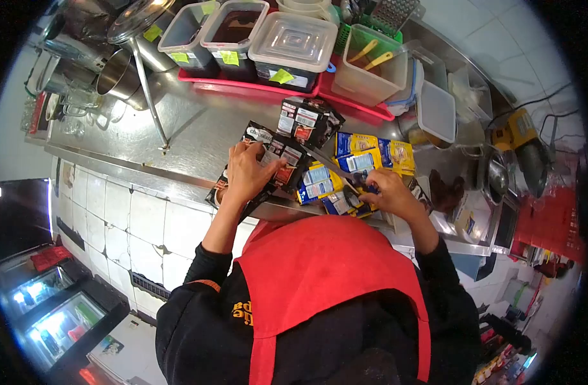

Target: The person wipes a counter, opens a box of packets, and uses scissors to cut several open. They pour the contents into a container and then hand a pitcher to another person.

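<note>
Black, glossy packet [271, 160], printed labels

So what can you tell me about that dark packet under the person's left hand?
The dark packet is a flat pouch, black with white lettering and red and white label patches, and it looks like glossy plastic or foil. It lies on the steel counter near the front edge, on top of other dark packets. The left hand presses on it with fingers spread. A blade, seemingly scissors, held in the right hand, reaches its right end. Whether it is already cut open cannot be told.
</note>
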Tool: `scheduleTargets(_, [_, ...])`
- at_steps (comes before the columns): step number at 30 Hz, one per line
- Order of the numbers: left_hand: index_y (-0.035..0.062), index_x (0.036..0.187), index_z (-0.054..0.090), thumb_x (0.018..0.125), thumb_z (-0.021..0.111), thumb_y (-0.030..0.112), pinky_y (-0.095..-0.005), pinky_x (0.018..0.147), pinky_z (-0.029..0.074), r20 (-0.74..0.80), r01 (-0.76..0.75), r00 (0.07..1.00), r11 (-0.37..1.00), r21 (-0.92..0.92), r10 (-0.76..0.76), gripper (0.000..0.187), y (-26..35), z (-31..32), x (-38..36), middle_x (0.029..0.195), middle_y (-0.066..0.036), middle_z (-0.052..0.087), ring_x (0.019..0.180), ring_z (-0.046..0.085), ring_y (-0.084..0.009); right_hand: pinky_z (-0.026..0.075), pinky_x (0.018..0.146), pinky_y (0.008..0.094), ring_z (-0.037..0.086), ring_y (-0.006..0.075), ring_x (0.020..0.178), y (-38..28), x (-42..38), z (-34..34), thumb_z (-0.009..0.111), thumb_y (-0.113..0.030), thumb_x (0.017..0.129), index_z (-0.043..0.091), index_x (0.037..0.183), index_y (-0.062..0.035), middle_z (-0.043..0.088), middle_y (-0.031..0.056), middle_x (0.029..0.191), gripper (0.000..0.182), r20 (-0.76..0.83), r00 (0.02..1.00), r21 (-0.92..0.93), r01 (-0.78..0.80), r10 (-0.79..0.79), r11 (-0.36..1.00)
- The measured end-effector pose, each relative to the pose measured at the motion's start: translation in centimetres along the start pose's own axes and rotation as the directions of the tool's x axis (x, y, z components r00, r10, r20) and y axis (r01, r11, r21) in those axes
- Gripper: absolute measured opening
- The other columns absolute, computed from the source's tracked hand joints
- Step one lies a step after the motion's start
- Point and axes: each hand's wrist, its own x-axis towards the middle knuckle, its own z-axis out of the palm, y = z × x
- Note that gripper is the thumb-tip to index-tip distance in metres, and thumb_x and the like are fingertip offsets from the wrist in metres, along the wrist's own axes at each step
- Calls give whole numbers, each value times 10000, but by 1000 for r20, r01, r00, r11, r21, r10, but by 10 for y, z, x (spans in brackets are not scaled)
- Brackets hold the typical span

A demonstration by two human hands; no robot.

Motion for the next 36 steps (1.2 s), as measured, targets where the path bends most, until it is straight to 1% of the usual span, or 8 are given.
scheduleTargets(10, [5, 870, 616, 593, 745, 348, -404, 751, 440, -72, -79, 994, 995, 54, 82, 460, -4, 32, 32, 868, -191, 573, 828, 551, -350, 419, 679, 394, 523, 327, 812, 2, -12, 43, 785, -165, 534, 483, 815, -12, 542, 151, 828, 440, -306, 950, -98, -97, 62, 990])
scheduleTargets(19, [-20, 863, 602, 565, 750, 175, -383, 721, 444, -16, -47, 999, 980, -191, 45, 386, -12, 25, 15, 853, -201, 564, 778, 553, -347, 454, 670, 357, 564, 293, 798, -14, 10, 17, 701, -211, 598, 565, 869, -14, 583, 155, 811, 362, -7, 992, -370, -122, 128, 921])
scheduleTargets(22, [-33, 809, 597, 569, 748, 144, -338, 688, 457, -112, -55, 993, 988, -141, 39, 334, -10, 9, 11, 826, -167, 578, 758, 580, -275, 426, 584, 233, 555, 112, 653, -13, 7, -1, 596, -131, 629, 589, 894, -6, 606, 81, 758, 294, 348, 889, 159, -369, 297, 916])
scheduleTargets(24, [-19, 826, 564, 625, 711, 46, -275, 687, 459, 258, 210, 966, 633, -746, -16, 258, -15, -3, 8, 848, -104, 585, 762, 572, -160, 419, 591, 220, 523, 87, 662, 6, -1, 1, 589, -115, 635, 586, 899, -9, 585, 46, 757, 285, 387, 909, 364, -302, 152, 881])
scheduleTargets(26, [-5, 850, 538, 653, 680, 1, -252, 689, 455, 263, 224, 964, 426, -877, 35, 243, -1, -23, -1, 861, -77, 580, 768, 555, -122, 391, 638, 193, 449, 61, 711, -1, -5, -7, 569, -73, 648, 538, 909, -20, 509, -12, 793, 269, 433, 901, 646, -307, -4, 699])
scheduleTargets(27, [8, 873, 511, 681, 649, -45, -229, 692, 451, 257, 235, 962, 197, -952, 97, 242, 5, -33, -4, 874, -50, 575, 775, 538, -85, 391, 638, 193, 449, 61, 711, -4, -8, -8, 569, -73, 648, 538, 909, -20, 509, -12, 793, 269, 439, 898, 642, -307, -9, 702])
scheduleTargets(34, [32, 954, 475, 701, 620, -58, -239, 745, 448, 144, 129, 986, 153, -980, 88, 306, 26, -63, -8, 899, -41, 580, 819, 548, -103, 377, 703, 224, 456, 97, 769, -35, -8, -21, 760, -338, 639, 461, 917, -42, 452, -6, 841, 504, 291, 929, 837, -131, -230, 531])
scheduleTargets(36, [21, 976, 475, 708, 614, -72, -246, 745, 459, 127, 111, 987, 156, -982, 98, 316, 26, -63, -8, 910, -44, 582, 816, 555, -102, 364, 609, 204, 442, 80, 695, -44, -2, -23, 668, -656, 565, 461, 898, -48, 462, -2, 782, 723, 257, 932, 787, -47, -257, 615])
